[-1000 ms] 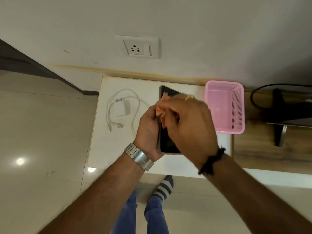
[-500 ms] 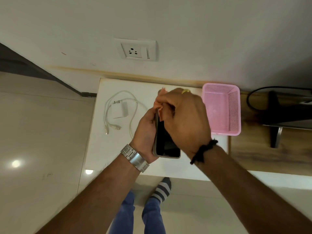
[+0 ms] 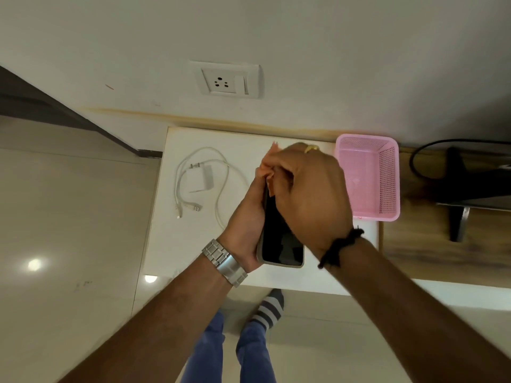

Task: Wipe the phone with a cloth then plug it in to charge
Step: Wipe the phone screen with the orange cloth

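My left hand (image 3: 246,217) grips a dark phone (image 3: 279,241) by its left edge, screen up, above the white table (image 3: 177,244). An orange cloth (image 3: 267,164) is bunched in my right hand (image 3: 312,194), which presses it on the phone's far end and hides the upper half of the screen. A white charger block (image 3: 199,178) with its coiled white cable (image 3: 221,186) lies on the table to the left of my hands. A white wall socket (image 3: 226,81) sits on the wall above the table.
An empty pink mesh basket (image 3: 387,208) stands at the table's back right corner. A wooden surface (image 3: 431,250) to the right carries a dark stand (image 3: 459,217) and a black cable (image 3: 420,158). My legs and a striped sock (image 3: 269,308) show below the table's near edge.
My right hand with the cloth has slid from the middle of the screen toward the phone's far end. More of the lower screen now shows. My left hand has kept its grip.
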{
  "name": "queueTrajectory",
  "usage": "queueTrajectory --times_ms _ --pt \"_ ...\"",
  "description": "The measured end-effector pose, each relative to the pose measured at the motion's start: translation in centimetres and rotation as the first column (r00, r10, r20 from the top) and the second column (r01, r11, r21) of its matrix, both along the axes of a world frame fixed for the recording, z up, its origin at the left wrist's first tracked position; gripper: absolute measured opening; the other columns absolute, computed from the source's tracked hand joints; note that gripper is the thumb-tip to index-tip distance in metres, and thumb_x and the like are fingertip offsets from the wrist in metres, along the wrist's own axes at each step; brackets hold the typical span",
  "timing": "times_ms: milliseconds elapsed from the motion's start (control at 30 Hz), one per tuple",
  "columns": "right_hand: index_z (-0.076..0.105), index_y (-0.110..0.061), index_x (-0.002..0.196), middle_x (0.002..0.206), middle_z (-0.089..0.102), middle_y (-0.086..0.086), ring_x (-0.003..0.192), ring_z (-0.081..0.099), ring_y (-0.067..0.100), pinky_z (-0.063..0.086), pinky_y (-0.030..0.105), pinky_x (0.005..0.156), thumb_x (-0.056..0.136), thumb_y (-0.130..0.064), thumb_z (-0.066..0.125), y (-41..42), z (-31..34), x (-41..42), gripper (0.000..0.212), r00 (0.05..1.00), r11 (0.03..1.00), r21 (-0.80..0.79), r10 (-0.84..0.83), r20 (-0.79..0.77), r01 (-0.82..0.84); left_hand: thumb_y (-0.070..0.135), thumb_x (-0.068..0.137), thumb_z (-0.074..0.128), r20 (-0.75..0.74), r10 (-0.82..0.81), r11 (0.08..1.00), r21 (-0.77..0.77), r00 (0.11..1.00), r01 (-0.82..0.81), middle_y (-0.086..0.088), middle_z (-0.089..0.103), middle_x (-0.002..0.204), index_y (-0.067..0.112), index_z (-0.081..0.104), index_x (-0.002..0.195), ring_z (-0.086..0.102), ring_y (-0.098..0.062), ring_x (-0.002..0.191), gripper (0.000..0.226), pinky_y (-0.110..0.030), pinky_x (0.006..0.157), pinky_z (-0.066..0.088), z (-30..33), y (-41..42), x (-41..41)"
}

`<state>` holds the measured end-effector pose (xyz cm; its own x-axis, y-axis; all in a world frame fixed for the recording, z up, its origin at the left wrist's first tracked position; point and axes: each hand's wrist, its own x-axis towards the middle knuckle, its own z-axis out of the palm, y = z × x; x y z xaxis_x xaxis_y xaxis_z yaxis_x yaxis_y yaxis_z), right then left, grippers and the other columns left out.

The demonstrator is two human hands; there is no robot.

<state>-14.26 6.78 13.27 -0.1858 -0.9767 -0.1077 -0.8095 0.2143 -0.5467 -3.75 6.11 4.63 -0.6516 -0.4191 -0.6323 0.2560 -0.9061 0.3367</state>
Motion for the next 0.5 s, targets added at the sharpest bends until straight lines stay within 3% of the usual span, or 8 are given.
queueTrajectory --times_ms 100,233,300,400,433,500 --pt "0.072 -0.021 0.091 0.093 0.069 -0.001 0.086 0.060 0.015 0.049 0.031 0.081 0.095 -0.011 0.048 -2.0 -0.2 -2.0 0.026 0.995 0.999 0.034 0.033 -0.097 -0.030 0.076 0.095 0.037 0.004 0.021 0.999 0.027 1.000 -0.021 -0.015 0.069 0.127 0.024 0.070 0.130 0.066 -0.033 0.107 0.071 -0.047 0.096 0.053 -0.3 0.5 0.4" --pt "0.072 -0.014 0.082 0.080 0.068 0.005 0.076 0.062 0.020 0.051 0.037 0.075 0.094 -0.006 0.050 -1.1 -0.5 -3.7 0.027 0.997 0.997 0.070 -0.041 -0.059 0.045 0.074 0.098 0.031 -0.049 -0.016 1.000 0.010 0.999 0.016 -0.016 0.068 0.116 0.017 0.066 0.132 0.066 -0.031 0.092 0.075 -0.045 0.084 0.057 -0.5 0.2 1.1" --pt "0.073 -0.013 0.085 0.084 0.069 0.006 0.079 0.063 0.022 0.051 0.038 0.076 0.093 -0.009 0.050 -1.0 -0.4 -3.7 0.025 0.996 0.997 0.044 -0.060 -0.068 0.063 0.074 0.098 0.033 -0.042 -0.011 1.000 0.027 0.999 0.012 -0.017 0.068 0.120 0.017 0.066 0.133 0.066 -0.034 0.098 0.074 -0.046 0.089 0.056 -0.2 0.2 0.7" --pt "0.074 -0.020 0.091 0.094 0.069 -0.001 0.087 0.062 0.016 0.049 0.033 0.081 0.090 -0.014 0.053 -1.7 -0.1 -0.8 0.021 0.993 0.998 -0.010 0.067 -0.094 -0.068 0.072 0.094 0.045 0.010 0.017 0.998 0.065 1.000 -0.018 -0.019 0.061 0.144 0.018 0.064 0.139 0.055 -0.041 0.134 0.073 -0.053 0.115 0.039 0.0 0.4 0.1" --pt "0.074 -0.021 0.093 0.096 0.069 -0.003 0.089 0.062 0.014 0.049 0.031 0.082 0.090 -0.014 0.054 -1.9 -0.1 -0.5 0.022 0.995 0.997 -0.019 0.069 -0.068 -0.070 0.072 0.094 0.046 0.023 0.032 0.998 0.056 0.999 -0.033 -0.017 0.061 0.143 0.020 0.066 0.137 0.053 -0.040 0.136 0.070 -0.053 0.117 0.037 -0.1 0.3 0.1" --pt "0.075 -0.020 0.095 0.096 0.069 0.000 0.088 0.062 0.016 0.050 0.033 0.081 0.093 -0.014 0.052 -1.7 -0.2 -1.4 0.023 0.996 0.998 -0.024 0.051 -0.075 -0.053 0.071 0.097 0.041 -0.003 0.043 0.999 0.029 0.999 -0.043 -0.014 0.071 0.129 0.021 0.072 0.128 0.065 -0.035 0.119 0.066 -0.048 0.107 0.048 -0.3 0.0 0.6"
